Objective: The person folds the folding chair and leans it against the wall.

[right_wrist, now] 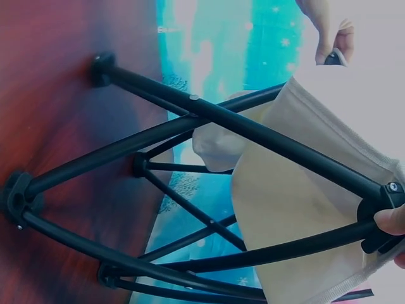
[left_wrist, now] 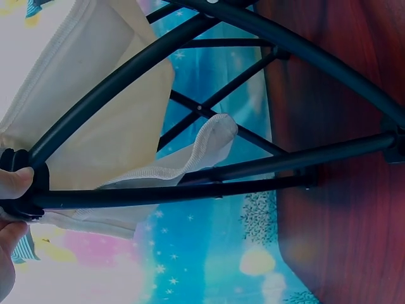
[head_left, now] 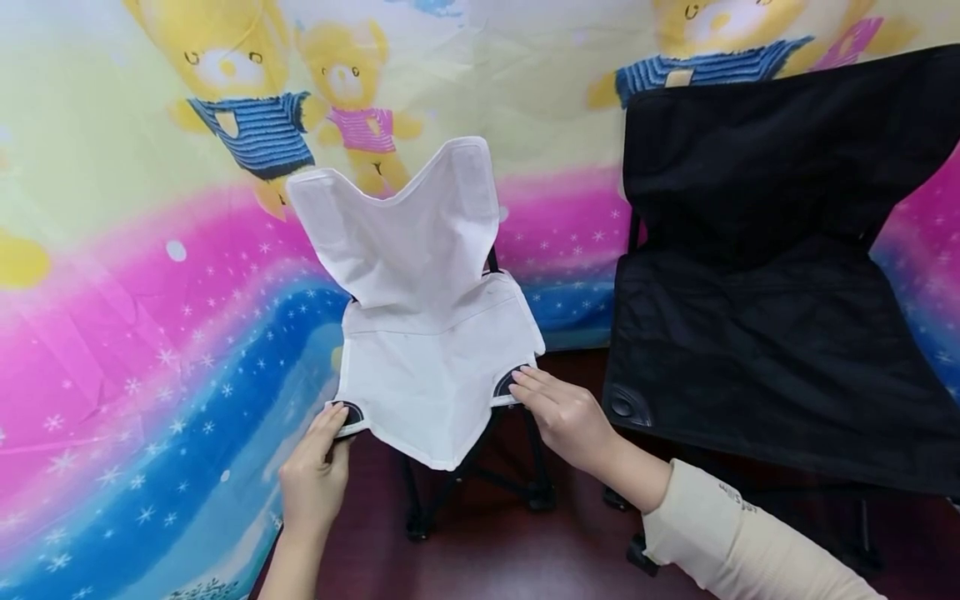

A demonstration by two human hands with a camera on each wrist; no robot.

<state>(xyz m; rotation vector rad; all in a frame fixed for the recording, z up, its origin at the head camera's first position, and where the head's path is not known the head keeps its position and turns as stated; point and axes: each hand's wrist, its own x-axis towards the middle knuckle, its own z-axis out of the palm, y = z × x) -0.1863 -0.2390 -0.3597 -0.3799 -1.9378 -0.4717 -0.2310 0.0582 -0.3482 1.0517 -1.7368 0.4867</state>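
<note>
Left hand (head_left: 313,475) and right hand (head_left: 566,417) each pinch a front corner of the white chair (head_left: 427,333) (black chair (head_left: 780,275) beside it)

No readable text; small dark print on cream sleeve (head_left: 738,500), perhaps lettering, too blurred.
</note>
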